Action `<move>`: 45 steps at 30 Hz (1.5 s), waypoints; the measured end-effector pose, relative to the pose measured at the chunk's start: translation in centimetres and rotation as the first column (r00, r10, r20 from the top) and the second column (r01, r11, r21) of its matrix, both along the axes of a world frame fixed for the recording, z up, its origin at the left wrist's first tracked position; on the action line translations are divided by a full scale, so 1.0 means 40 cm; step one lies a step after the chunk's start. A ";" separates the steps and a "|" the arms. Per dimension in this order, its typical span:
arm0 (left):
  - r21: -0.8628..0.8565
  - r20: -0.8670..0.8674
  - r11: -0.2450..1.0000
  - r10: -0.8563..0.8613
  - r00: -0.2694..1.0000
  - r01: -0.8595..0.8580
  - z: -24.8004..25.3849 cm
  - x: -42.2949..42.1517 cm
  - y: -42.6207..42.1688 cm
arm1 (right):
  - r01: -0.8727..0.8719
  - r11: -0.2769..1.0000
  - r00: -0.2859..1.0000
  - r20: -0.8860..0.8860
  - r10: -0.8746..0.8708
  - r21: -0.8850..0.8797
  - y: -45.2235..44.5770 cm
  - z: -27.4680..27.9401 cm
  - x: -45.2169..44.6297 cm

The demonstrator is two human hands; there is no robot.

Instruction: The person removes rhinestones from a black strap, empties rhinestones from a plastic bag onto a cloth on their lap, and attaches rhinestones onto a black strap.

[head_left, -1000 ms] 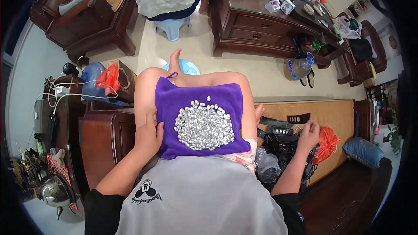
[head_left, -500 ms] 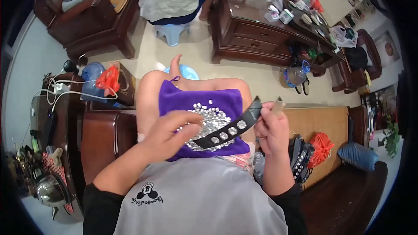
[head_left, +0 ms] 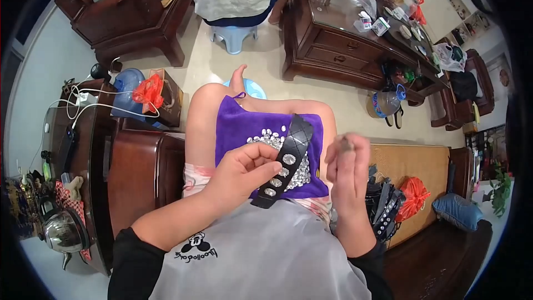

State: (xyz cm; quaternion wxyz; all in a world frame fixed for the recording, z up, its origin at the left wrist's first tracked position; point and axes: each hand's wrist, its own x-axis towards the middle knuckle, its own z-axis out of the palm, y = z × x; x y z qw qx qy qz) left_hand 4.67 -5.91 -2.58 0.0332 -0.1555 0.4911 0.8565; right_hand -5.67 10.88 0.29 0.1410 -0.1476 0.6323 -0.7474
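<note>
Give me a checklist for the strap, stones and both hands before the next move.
1. Strap gripped: ok, between left hand's thumb and fingers.
2. Strap flat on cloth: not ok, held at a slant over it.
3. Right hand apart from strap: ok.
4. Right hand holding nothing: cannot tell, something greyish shows at its fingers.
5. Visible loose stones on cloth: ok.
6. Strap's four visible stones firmly fixed: cannot tell from this view.
</note>
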 end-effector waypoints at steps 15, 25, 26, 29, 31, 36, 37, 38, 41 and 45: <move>0.088 0.061 0.990 0.102 0.993 -0.107 0.031 0.034 0.040 | 0.008 0.853 0.742 -0.575 0.345 0.523 0.016 0.018 0.059; -0.084 0.002 0.989 0.120 0.993 -0.120 0.017 0.048 0.036 | 0.098 0.857 0.578 -0.730 0.364 0.505 0.011 0.023 0.064; -0.105 -0.013 0.987 0.121 0.993 -0.122 0.017 0.048 0.037 | 0.111 0.856 0.566 -0.740 0.363 0.505 0.011 0.023 0.064; -0.147 -0.043 0.981 0.119 0.992 -0.124 0.021 0.047 0.041 | 0.120 0.839 0.576 -0.726 0.376 0.530 0.012 0.032 0.069; -0.171 -0.095 0.974 0.134 0.986 -0.149 0.028 0.044 0.045 | 0.118 0.818 0.603 -0.695 0.391 0.562 0.018 0.042 0.076; -0.201 -0.166 0.960 0.162 0.973 -0.194 0.033 0.040 0.057 | 0.125 0.798 0.643 -0.661 0.387 0.589 0.022 0.042 0.085; -0.203 -0.175 0.958 0.170 0.970 -0.205 0.032 0.040 0.059 | 0.131 0.802 0.645 -0.664 0.378 0.583 0.022 0.040 0.086; -0.205 -0.184 0.955 0.178 0.967 -0.215 0.033 0.040 0.061 | 0.136 0.805 0.647 -0.667 0.369 0.577 0.024 0.039 0.086; -0.208 -0.117 0.961 0.160 0.980 -0.182 0.042 0.044 0.062 | 0.107 0.791 0.669 -0.632 0.390 0.602 0.029 0.047 0.085; -0.233 -0.045 0.963 0.132 0.990 -0.139 0.051 0.045 0.056 | 0.071 0.793 0.679 -0.612 0.405 0.605 0.034 0.060 0.076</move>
